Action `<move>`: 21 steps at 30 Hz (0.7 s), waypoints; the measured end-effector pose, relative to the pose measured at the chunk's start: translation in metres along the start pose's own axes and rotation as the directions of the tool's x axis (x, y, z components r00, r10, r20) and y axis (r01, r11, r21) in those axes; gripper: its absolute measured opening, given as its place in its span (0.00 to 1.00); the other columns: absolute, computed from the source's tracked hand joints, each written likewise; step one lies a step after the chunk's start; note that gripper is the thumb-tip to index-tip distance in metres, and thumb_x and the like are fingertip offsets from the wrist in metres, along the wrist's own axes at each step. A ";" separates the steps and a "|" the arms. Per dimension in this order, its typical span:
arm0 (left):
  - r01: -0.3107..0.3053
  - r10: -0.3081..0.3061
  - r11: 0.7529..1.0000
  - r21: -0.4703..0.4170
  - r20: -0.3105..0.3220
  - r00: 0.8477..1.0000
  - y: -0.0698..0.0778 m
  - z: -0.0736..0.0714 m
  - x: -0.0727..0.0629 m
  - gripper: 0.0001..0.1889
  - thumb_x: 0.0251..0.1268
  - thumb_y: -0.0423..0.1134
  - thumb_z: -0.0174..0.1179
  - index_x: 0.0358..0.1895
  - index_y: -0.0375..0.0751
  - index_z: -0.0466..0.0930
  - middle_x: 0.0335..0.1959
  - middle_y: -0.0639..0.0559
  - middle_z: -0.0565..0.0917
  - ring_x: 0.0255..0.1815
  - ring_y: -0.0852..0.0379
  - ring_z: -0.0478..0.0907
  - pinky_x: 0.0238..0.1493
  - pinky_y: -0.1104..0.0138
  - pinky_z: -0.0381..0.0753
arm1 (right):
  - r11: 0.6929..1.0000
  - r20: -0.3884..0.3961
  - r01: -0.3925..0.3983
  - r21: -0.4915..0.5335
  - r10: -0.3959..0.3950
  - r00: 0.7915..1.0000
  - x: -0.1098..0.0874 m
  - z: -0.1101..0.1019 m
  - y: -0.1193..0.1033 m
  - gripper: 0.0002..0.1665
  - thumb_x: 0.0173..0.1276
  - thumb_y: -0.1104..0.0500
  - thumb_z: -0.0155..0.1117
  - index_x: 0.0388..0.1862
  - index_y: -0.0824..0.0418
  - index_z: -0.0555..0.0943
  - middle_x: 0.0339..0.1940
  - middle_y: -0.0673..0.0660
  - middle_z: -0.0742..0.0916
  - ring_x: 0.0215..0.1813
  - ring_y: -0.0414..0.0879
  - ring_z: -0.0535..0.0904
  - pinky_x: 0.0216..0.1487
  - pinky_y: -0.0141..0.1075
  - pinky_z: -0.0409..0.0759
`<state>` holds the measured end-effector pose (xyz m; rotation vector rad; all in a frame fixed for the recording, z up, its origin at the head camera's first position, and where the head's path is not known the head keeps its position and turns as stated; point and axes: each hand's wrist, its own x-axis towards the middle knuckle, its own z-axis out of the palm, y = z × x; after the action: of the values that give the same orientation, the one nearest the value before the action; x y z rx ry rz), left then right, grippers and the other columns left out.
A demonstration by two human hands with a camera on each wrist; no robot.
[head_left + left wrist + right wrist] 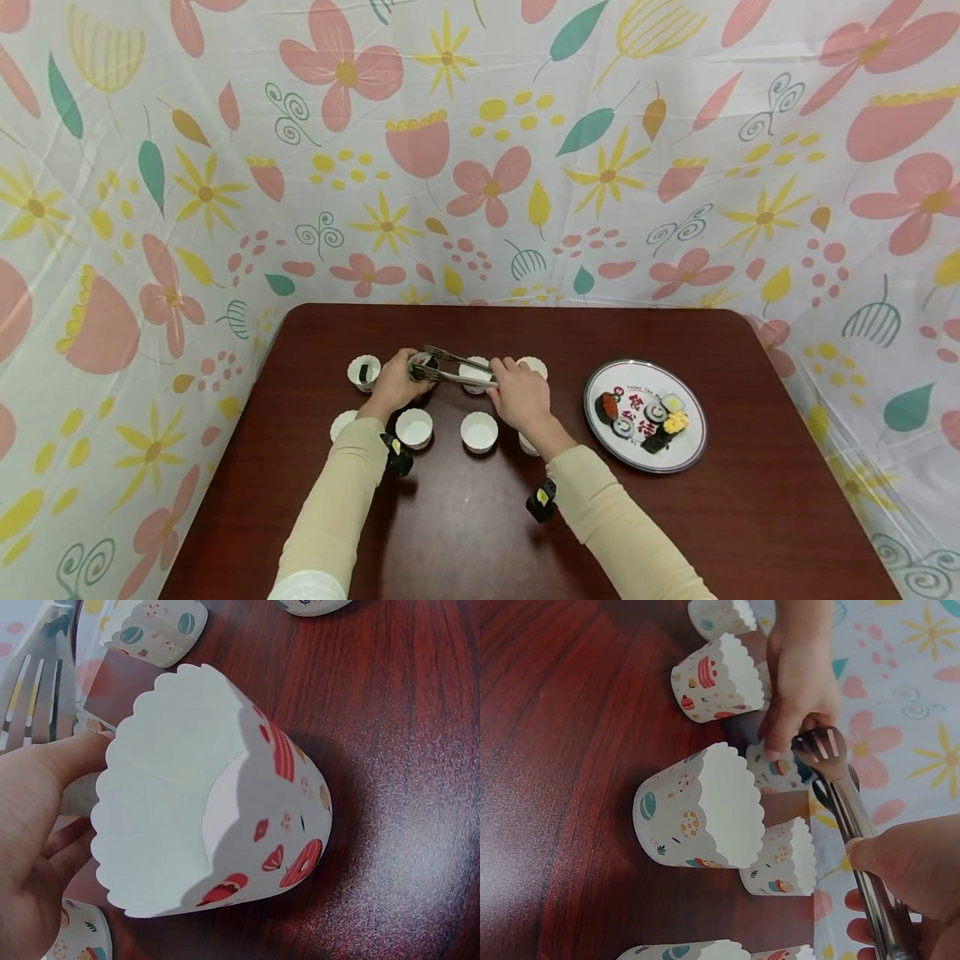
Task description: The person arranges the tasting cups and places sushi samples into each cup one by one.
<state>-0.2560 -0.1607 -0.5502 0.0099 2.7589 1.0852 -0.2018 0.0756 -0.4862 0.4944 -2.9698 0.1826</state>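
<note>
In the head view my left hand (390, 389) grips a scalloped paper baking cup (771, 772) in the back row, with something dark inside it. My right hand (521, 396) holds metal serving tongs (459, 378), whose slotted heads reach the mouth of that cup. The right wrist view shows the thumb and fingers of my right hand (922, 874) around the tongs' arms. Whether the tongs pinch anything cannot be told. At the back left, another paper cup (357, 366) contains a small dark-wrapped sushi piece (364, 372).
Several white paper cups stand in two rows, among them a front cup (478, 432) and another front cup (414, 427). To the right, a round plate (600, 379) bears several sushi pieces (664, 427). The brown table (465, 533) meets a flower-print curtain (525, 275) behind.
</note>
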 end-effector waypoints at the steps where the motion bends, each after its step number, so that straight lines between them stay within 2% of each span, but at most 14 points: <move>1: 0.002 -0.002 1.000 0.000 0.002 1.000 0.000 0.000 0.000 0.36 0.52 0.40 0.67 0.65 0.42 0.59 0.61 0.42 0.70 0.58 0.46 0.71 0.51 0.53 0.74 | 1.000 -0.001 -0.001 0.002 0.001 1.000 0.000 0.000 0.000 0.20 0.61 0.51 0.64 0.48 0.56 0.73 0.41 0.54 0.80 0.40 0.52 0.76 0.33 0.42 0.76; 7: 0.007 -0.007 1.000 0.013 0.002 1.000 -0.001 0.000 0.000 0.36 0.53 0.41 0.66 0.65 0.42 0.59 0.62 0.42 0.69 0.60 0.45 0.69 0.52 0.52 0.73 | 1.000 0.000 -0.009 0.015 0.009 1.000 -0.003 -0.002 0.001 0.22 0.61 0.51 0.64 0.51 0.56 0.73 0.43 0.54 0.80 0.40 0.51 0.76 0.34 0.42 0.76; 14: 0.006 -0.006 1.000 0.017 0.003 1.000 0.003 0.000 -0.002 0.36 0.54 0.42 0.66 0.66 0.42 0.58 0.63 0.41 0.68 0.62 0.44 0.67 0.53 0.51 0.72 | 0.999 -0.038 -0.026 0.023 0.027 0.999 -0.008 -0.006 0.006 0.22 0.59 0.50 0.65 0.51 0.55 0.74 0.42 0.53 0.80 0.42 0.51 0.77 0.34 0.43 0.77; 21: -0.038 0.039 0.999 0.013 -0.014 0.999 0.003 -0.001 -0.005 0.35 0.54 0.41 0.65 0.65 0.39 0.60 0.61 0.39 0.70 0.58 0.41 0.69 0.49 0.50 0.73 | 0.999 -0.035 -0.035 0.021 0.036 0.999 -0.013 -0.009 0.014 0.24 0.60 0.50 0.64 0.53 0.56 0.74 0.46 0.55 0.80 0.47 0.53 0.77 0.38 0.45 0.78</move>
<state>-0.2516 -0.1597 -0.5466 0.0572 2.7899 1.0808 -0.1934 0.0942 -0.4805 0.4362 -2.9464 0.2230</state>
